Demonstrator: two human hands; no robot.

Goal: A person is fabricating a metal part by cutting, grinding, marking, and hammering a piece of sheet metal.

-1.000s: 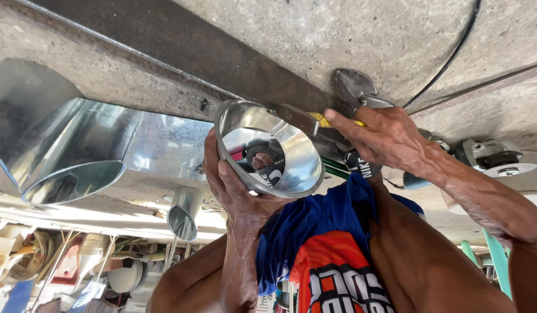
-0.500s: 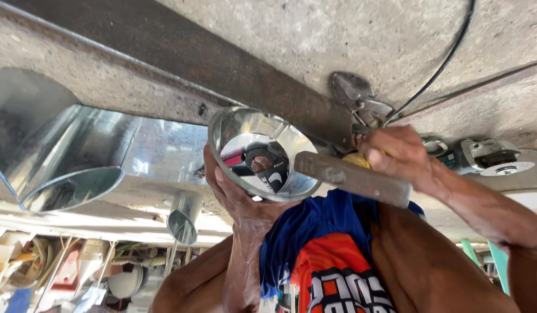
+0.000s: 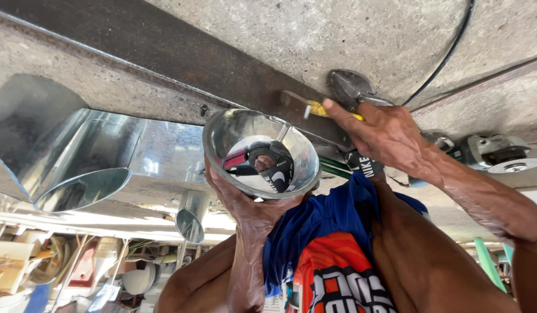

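Head view shows your hands, so start at the fingers. Your left hand (image 3: 245, 200) has its fingers curled shut around the shiny metal funnel (image 3: 261, 153), gripping it from below and behind. That grip keeps the wide mouth turned up and toward you, so you can look straight inside. The funnel leans a little and sits just under the dark steel bar (image 3: 181, 64).

Your right hand (image 3: 384, 136) has its fingers closed on a tool with a yellow handle (image 3: 320, 109). The thumb and first finger pinch the handle near the end. I think you hold it that way so the flat head (image 3: 291, 99) can reach the funnel's far rim. The head is near that rim, but I cannot tell if it touches.

Moving outward, tin snips (image 3: 352, 87) lie on the concrete slab (image 3: 349, 35) just past your right hand, close enough to grab. A black cable (image 3: 448, 55) runs across the slab. An angle grinder (image 3: 497, 153) rests off to the right, well apart from the funnel. A big sheet-metal duct piece (image 3: 59, 156) sits on the left, and a smaller metal tube (image 3: 190, 214) sits below it.
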